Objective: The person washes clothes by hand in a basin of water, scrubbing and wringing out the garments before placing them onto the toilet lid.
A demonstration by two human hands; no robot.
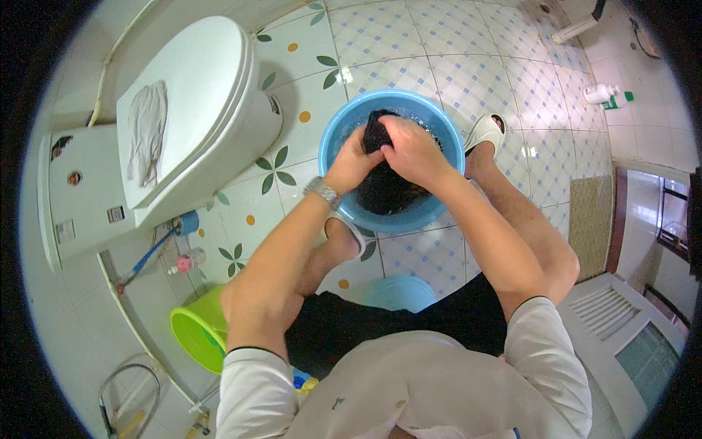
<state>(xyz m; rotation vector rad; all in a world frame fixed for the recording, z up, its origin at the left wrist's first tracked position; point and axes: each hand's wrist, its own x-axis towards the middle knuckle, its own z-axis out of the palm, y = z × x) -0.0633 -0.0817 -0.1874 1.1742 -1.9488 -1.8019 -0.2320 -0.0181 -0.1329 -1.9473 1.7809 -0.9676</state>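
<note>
Over a round blue basin (329, 135) on the tiled floor, my two hands grip a bunched piece of black cloth (376, 134). My left hand (349, 162) has its fingers closed on the cloth's left side, and a metal bracelet circles that wrist. From the right, my right hand (411, 150) pinches the same bunch, its fingers close to the left hand's. More dark cloth (387, 189) lies lower in the basin, in water that glints along the far side. How much of it is under water I cannot tell.
Left of the basin stands a white toilet (212, 55) with a grey cloth (148, 132) on its lid. A green bucket (197, 336), a blue brush (189, 222) and a pink-and-clear bottle (187, 262) are nearer. White and green bottles (601, 94) sit far right; my feet flank the basin.
</note>
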